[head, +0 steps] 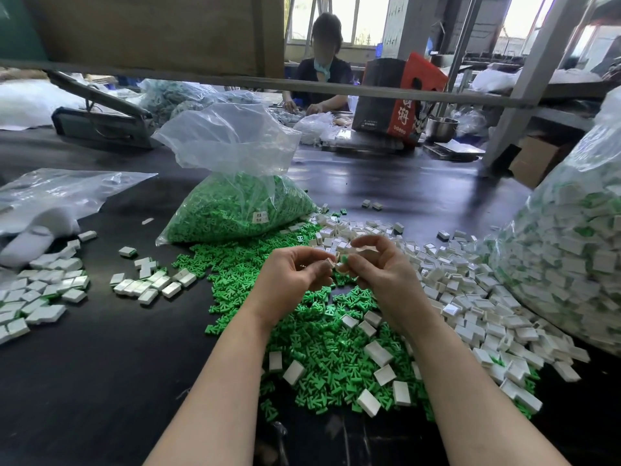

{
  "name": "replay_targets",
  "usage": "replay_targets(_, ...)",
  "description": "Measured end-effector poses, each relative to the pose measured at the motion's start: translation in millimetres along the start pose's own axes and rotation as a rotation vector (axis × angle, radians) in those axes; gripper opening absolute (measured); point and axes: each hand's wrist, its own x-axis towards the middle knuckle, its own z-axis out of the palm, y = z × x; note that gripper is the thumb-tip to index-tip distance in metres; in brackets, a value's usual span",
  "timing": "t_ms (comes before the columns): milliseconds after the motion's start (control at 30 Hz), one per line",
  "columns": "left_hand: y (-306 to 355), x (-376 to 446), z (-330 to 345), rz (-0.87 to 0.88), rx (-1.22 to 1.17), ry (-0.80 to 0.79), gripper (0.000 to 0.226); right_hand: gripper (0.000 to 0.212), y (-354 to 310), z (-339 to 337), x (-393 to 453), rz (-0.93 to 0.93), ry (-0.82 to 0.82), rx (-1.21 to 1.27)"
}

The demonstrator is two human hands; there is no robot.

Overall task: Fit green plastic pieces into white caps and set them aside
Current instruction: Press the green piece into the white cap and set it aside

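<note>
Hands meet above the green pile [322, 334]: your left hand [289, 277] pinches a white cap [328, 264], your right hand [376, 267] pinches a green piece [344, 259] touching it.

Two large white Chinese characters are printed on the red side of the cardboard box [401, 99] (the lower one reads 湖). The small label [260, 217] on the bag of green pieces [235, 210] cannot be read.
</note>
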Motion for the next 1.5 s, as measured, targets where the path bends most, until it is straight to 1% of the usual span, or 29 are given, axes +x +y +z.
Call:
replay_targets(33,0.4,-0.1,0.3,-0.008,-0.047,0.004,0.016,0.014,-0.3,1.3,0.0,-0.024,0.011,-0.035)
replay_targets(100,1.1,-0.6,1.1,-0.019,-0.115,0.005,0.019,0.012,-0.9,3.0,0.5,-0.061,0.035,-0.062)
replay_targets(200,1.3,-0.5,1.9,-0.017,-0.14,0.001,0.017,0.007,-1.3,3.6,0.5,-0.093,0.043,-0.053)
replay_targets(533,-1.4,-0.4,-0.2,0.018,-0.062,0.02,0.008,0.006,0.8,4.4,-0.4,-0.091,0.037,-0.184)
replay_targets(833,-1.2,-0.8,-2.6,0.056,0.016,0.014,0.009,0.003,1.5,4.3,-1.7,0.004,-0.014,-0.254)
replay_targets(967,-2.2,-2.2,-2.7,0.027,0.019,0.015,0.009,0.007,0.6,3.6,-2.0,-0.001,-0.042,-0.26)
replay_targets(1100,-2.8,-2.0,-0.9,0.002,-0.007,0.018,0.01,0.006,-0.2,3.1,-2.5,-0.012,-0.066,-0.282)
replay_targets(1233,-4.6,-1.5,0.0,0.029,0.048,0.033,0.013,0.008,-0.5,2.4,-2.6,-0.002,-0.082,-0.292)
replay_targets(1367,-6.5,-1.3,-1.0,0.046,0.118,0.003,0.014,0.009,0.7,0.3,-3.7,0.031,-0.093,-0.285)
replay_targets(1500,-8.5,0.1,-0.5,0.032,0.123,-0.031,0.012,0.006,2.7,-2.6,-3.9,0.067,-0.103,-0.287)
